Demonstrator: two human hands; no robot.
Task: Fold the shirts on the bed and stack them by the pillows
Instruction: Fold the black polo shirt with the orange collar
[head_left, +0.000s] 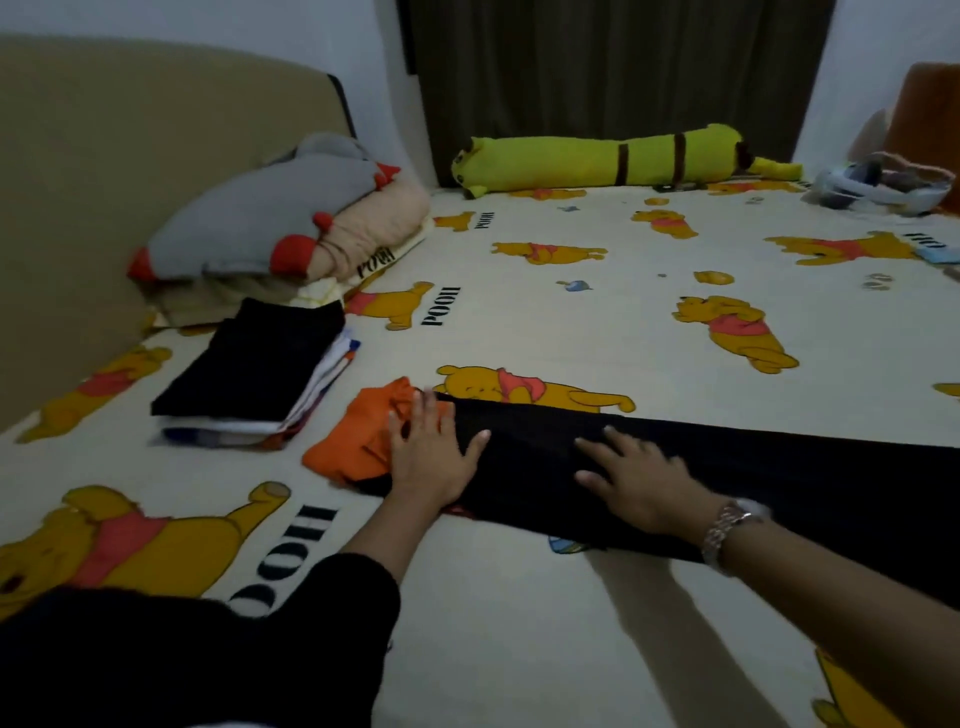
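Looking down over a bed (519, 597) covered in a cream sheet printed with yellow cartoon bears. At far left, rising beside the bed, a tan headboard (130, 156). Just right of it, lying against the headboard, a grey and red pillow (249, 228) resting on a peach one (384, 223). Sitting just in front of those pillows, a stack of folded shirts (254, 374), black on top with white and coloured layers showing beneath. Next to the stack, lying flat in the middle of the bed, a long black shirt (753, 478) with an orange part (358, 436) bunched at its left end. Pressing flat on that left end, where orange meets black, the left hand (431, 457), fingers spread and straight, black sleeve trailing to the lower left. Resting palm-down on the black cloth just to the right, the right hand (644, 488), fingers spread, wearing a silver wristwatch (730, 525). Along the far edge, lying against a dark curtain (618, 67), a long yellow-green plush bolster (613, 156). At far right, sitting on the bed's edge, a blurred pale basket-like object (883, 184).
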